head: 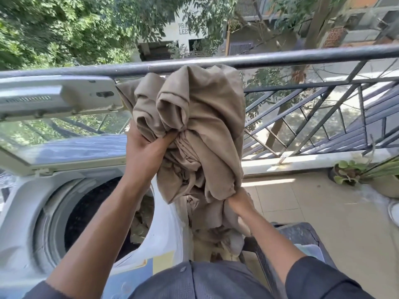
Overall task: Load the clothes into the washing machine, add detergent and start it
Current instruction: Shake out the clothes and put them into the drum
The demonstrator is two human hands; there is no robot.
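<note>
Nearest the camera, the person's dark grey shirt fills the bottom edge, both forearms reaching up and out from it. The right hand point(238, 202) is clenched round the lower end of a beige garment point(200, 126), its fingers buried in the folds, while the left hand point(146, 145) grips a bunched handful of the same cloth higher up, thumb pressed into the creases. The garment hangs bunched between the two hands, just right of and above the open drum point(92, 214) of a top-loading washing machine point(19, 212); more beige cloth trails down below the right hand onto a heap beside the machine, next to a dark plastic chair point(302, 236). Some pale fabric seems to lie in the drum already. The cloth looks soft, limp and fairly light, though bulky; it will sag and trail wherever it is not held, so gathering the loose tail before swinging it over the rim seems wise. Beyond the hands, the raised lid point(60, 126) carries an embossed word, too blurred to read. A potted plant point(349, 171) sits on the tiled floor at right. Past the metal railing point(280, 58), a far building shows partial lettering, "PRA" over "LEE".
</note>
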